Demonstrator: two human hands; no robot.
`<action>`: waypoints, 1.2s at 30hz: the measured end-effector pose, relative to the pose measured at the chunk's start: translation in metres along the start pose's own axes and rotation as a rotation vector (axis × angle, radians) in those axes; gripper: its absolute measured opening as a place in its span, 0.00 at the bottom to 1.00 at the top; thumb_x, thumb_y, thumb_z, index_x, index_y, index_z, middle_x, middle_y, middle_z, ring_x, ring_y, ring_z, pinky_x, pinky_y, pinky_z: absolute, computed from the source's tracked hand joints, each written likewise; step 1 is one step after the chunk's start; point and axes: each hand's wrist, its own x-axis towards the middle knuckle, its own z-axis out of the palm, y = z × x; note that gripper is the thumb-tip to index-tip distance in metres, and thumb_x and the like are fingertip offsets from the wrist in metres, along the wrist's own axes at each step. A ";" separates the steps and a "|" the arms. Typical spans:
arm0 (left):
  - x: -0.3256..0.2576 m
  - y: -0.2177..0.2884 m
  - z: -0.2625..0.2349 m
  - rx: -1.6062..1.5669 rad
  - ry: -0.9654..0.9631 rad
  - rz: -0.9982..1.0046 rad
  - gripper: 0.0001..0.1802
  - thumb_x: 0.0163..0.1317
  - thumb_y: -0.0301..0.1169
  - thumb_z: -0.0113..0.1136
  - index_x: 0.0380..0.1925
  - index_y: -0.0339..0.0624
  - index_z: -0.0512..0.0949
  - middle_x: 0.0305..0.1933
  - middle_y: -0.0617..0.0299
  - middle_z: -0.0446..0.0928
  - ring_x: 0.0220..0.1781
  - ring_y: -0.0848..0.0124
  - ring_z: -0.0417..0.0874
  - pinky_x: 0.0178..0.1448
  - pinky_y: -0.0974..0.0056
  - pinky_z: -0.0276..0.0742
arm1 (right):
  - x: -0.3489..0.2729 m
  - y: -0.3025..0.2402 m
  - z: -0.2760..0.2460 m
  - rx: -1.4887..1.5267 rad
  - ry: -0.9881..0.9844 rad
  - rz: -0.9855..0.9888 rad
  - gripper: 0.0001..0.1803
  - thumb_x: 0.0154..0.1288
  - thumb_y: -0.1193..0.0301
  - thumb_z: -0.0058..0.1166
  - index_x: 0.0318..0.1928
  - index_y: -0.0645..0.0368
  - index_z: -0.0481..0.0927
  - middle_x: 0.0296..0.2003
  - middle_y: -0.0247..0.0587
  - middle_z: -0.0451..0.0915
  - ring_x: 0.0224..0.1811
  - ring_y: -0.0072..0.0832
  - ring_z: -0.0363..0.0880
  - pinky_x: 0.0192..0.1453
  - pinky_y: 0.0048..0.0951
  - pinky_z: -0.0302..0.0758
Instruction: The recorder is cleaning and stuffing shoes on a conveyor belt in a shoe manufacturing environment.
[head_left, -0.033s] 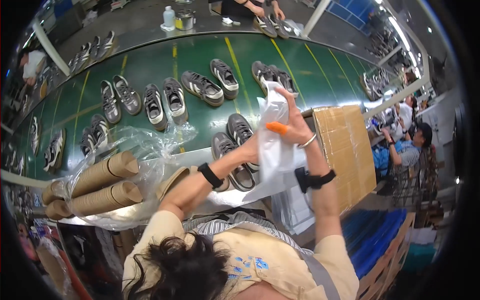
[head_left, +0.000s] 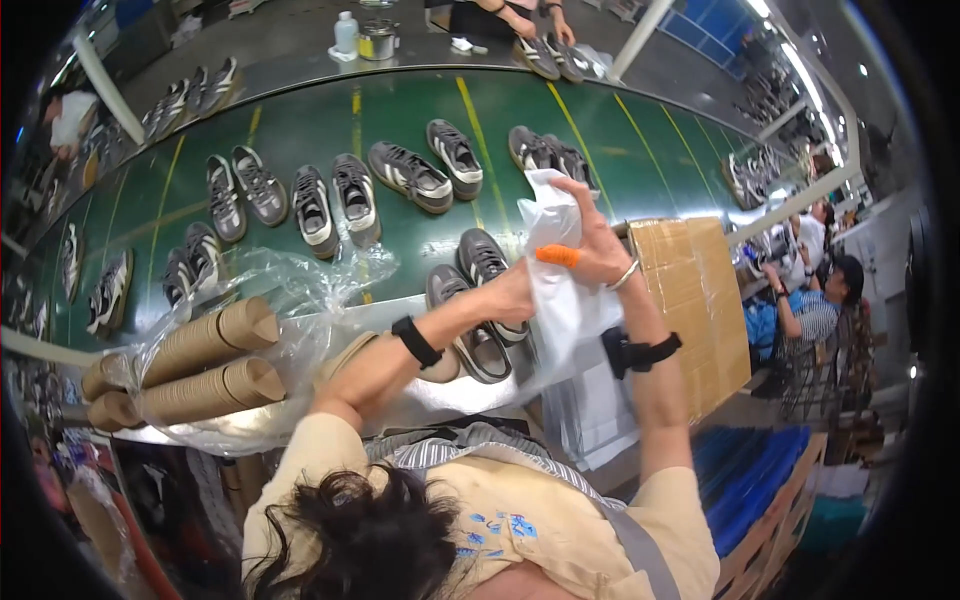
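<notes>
A thin white translucent sheet (head_left: 556,305), paper or plastic, hangs between my hands above the bench edge. My left hand (head_left: 512,293) is closed at its left side, fingers partly hidden. My right hand (head_left: 600,250) grips its upper right part, with an orange cover (head_left: 557,256) on one digit. Just left of the sheet stands a pair of grey sneakers (head_left: 483,258) with white stripes, the nearer one partly behind my left forearm. Beneath the sheet lies a stack of clear and white bags or sheets (head_left: 590,415).
Several more grey sneakers (head_left: 408,176) stand in pairs on the green belt (head_left: 300,130). Nested brown cardboard forms (head_left: 210,390) lie in clear plastic at the left. A cardboard box (head_left: 690,310) stands to the right. Across the belt, a person's hands (head_left: 545,32) touch shoes.
The whole view has shifted slightly. Both hands keep hold of the white sheet, which has moved a little to the right.
</notes>
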 end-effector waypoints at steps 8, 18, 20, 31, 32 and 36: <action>-0.013 0.013 0.047 -1.202 0.304 0.086 0.38 0.55 0.41 0.65 0.62 0.38 0.62 0.65 0.53 0.64 0.67 0.61 0.65 0.71 0.53 0.59 | 0.037 -0.048 0.048 -0.300 0.783 -0.330 0.46 0.42 0.67 0.76 0.59 0.60 0.60 0.51 0.50 0.67 0.54 0.42 0.67 0.57 0.39 0.69; -0.022 -0.029 -0.077 -0.282 0.630 -0.016 0.23 0.50 0.32 0.65 0.47 0.36 0.75 0.44 0.61 0.79 0.46 0.71 0.79 0.49 0.67 0.76 | 0.057 -0.084 0.080 -0.228 0.595 -0.484 0.23 0.47 0.71 0.70 0.43 0.59 0.75 0.47 0.47 0.72 0.48 0.38 0.72 0.48 0.33 0.72; -0.023 -0.038 -0.062 -0.748 0.601 -0.110 0.27 0.55 0.32 0.61 0.55 0.36 0.69 0.51 0.60 0.76 0.52 0.70 0.76 0.53 0.66 0.75 | 0.074 -0.076 0.073 -0.331 0.496 -0.413 0.12 0.47 0.74 0.68 0.20 0.62 0.75 0.24 0.38 0.72 0.30 0.34 0.71 0.30 0.29 0.65; -0.044 -0.026 -0.123 -1.092 0.984 -0.060 0.24 0.62 0.22 0.54 0.58 0.38 0.61 0.55 0.58 0.72 0.56 0.68 0.76 0.59 0.62 0.73 | 0.112 0.010 0.105 -0.487 0.183 -0.245 0.35 0.45 0.69 0.70 0.56 0.62 0.70 0.44 0.51 0.78 0.46 0.42 0.80 0.50 0.35 0.75; -0.044 -0.038 -0.129 -1.092 0.994 -0.063 0.24 0.62 0.22 0.54 0.58 0.38 0.61 0.55 0.58 0.72 0.56 0.68 0.76 0.59 0.62 0.73 | 0.116 0.017 0.106 -0.364 0.184 -0.153 0.34 0.45 0.69 0.70 0.54 0.62 0.71 0.45 0.52 0.78 0.44 0.44 0.80 0.48 0.37 0.75; -0.049 -0.116 -0.170 -0.684 0.909 -0.401 0.24 0.52 0.15 0.54 0.51 0.36 0.66 0.48 0.55 0.76 0.50 0.68 0.78 0.53 0.64 0.76 | 0.126 0.073 0.096 -0.346 0.200 0.031 0.29 0.43 0.70 0.70 0.49 0.61 0.77 0.43 0.51 0.79 0.41 0.47 0.80 0.44 0.39 0.76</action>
